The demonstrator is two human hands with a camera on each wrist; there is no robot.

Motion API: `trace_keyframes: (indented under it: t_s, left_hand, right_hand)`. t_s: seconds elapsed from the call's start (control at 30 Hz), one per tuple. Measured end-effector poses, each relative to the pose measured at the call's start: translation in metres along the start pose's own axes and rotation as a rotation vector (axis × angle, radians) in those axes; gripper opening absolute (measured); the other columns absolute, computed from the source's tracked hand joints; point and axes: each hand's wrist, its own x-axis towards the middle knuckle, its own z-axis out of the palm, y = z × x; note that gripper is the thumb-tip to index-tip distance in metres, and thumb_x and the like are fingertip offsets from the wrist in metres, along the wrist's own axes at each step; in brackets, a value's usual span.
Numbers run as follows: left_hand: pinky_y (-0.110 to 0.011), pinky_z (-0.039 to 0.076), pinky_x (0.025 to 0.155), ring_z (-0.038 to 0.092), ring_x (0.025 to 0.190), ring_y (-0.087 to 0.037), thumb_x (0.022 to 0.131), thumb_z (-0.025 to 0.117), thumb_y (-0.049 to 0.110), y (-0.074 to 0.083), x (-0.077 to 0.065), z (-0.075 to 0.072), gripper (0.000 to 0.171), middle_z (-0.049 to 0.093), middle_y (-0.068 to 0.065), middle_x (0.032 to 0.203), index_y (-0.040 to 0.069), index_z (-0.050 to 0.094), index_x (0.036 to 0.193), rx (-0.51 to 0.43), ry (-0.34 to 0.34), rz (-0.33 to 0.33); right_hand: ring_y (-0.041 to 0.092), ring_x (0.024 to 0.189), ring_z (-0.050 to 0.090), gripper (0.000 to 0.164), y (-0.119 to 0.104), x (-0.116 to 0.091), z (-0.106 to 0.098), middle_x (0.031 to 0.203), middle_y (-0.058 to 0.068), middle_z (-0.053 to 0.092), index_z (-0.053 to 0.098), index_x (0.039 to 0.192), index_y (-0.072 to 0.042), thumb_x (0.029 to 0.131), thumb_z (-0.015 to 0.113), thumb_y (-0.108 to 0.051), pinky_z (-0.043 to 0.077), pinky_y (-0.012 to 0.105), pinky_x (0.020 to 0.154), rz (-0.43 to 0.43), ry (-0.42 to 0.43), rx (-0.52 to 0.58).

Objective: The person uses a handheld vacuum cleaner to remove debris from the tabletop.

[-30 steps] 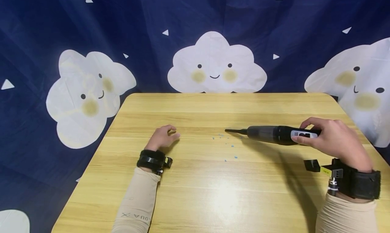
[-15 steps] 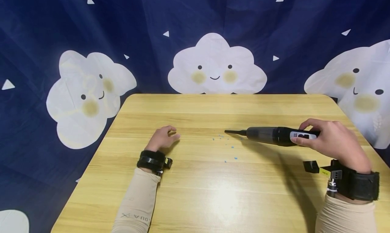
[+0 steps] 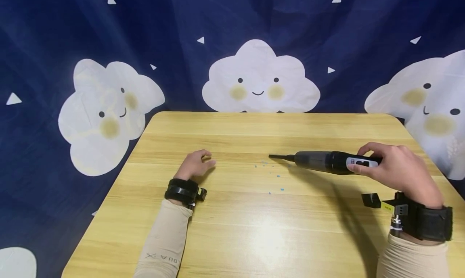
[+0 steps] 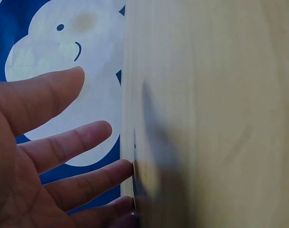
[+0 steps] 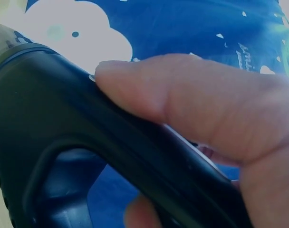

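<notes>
My right hand [image 3: 394, 165] grips the handle of a black handheld vacuum cleaner [image 3: 316, 161], its narrow nozzle pointing left. In the right wrist view the thumb lies along the top of the vacuum's handle [image 5: 149, 156], and a fingertip shows beneath it. Several small blue scraps [image 3: 278, 176] are scattered on the wooden table [image 3: 218, 237], just below and left of the nozzle tip. Over on the left, my left hand [image 3: 194, 164] holds nothing; its fingers are relaxed and spread, the lower fingertips close to the tabletop in the left wrist view.
Behind the table's far edge hangs a dark blue curtain [image 3: 181, 11] printed with white clouds. Each wrist wears a black strap with a small camera, the right strap [image 3: 432, 221] being near the table's right side. Light glares off the table's front middle.
The picture has shifted very slightly with the head. Both hands, the vacuum and the blue scraps keep their places on the table.
</notes>
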Motion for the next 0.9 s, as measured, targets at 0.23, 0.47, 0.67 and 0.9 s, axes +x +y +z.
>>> trace_keyframes:
  t_s: [0.23,0.47,0.67,0.9]
  left_hand:
    - [-0.056,0.038,0.104,0.046,0.123,-0.04,0.094,0.058,0.036,0.001,-0.001,-0.001,0.047,0.052,-0.022,0.135,0.008,0.052,0.13,-0.011,0.005,-0.01]
    - [-0.054,0.038,0.104,0.046,0.122,-0.039,0.093,0.058,0.036,0.001,0.0,0.0,0.046,0.053,-0.021,0.134,0.007,0.054,0.129,-0.012,0.014,-0.004]
    - [-0.054,0.038,0.104,0.046,0.122,-0.039,0.093,0.059,0.035,0.001,0.001,0.001,0.046,0.053,-0.021,0.134,0.007,0.054,0.128,-0.009,0.018,0.0]
    - [-0.055,0.039,0.103,0.047,0.121,-0.039,0.093,0.059,0.035,0.002,0.001,0.001,0.045,0.053,-0.021,0.134,0.007,0.054,0.128,-0.009,0.018,-0.001]
  right_hand:
    - [0.016,0.049,0.045,0.043,-0.003,0.0,0.002,0.053,-0.001,0.054,0.067,0.095,-0.017,0.071,0.078,-0.05,0.033,0.032,0.042,0.007,0.024,0.005]
    - [0.014,0.048,0.044,0.04,-0.009,0.005,0.008,0.052,-0.005,0.053,0.067,0.093,-0.019,0.069,0.08,-0.049,0.033,0.032,0.042,-0.038,0.07,-0.018]
    - [0.012,0.047,0.043,0.04,-0.01,0.007,0.011,0.048,-0.007,0.048,0.067,0.095,-0.019,0.07,0.079,-0.048,0.03,0.03,0.04,-0.068,0.07,-0.034]
    - [0.01,0.044,0.041,0.04,-0.015,0.01,0.016,0.053,-0.006,0.055,0.067,0.094,-0.018,0.069,0.08,-0.046,0.031,0.029,0.039,-0.121,0.101,-0.039]
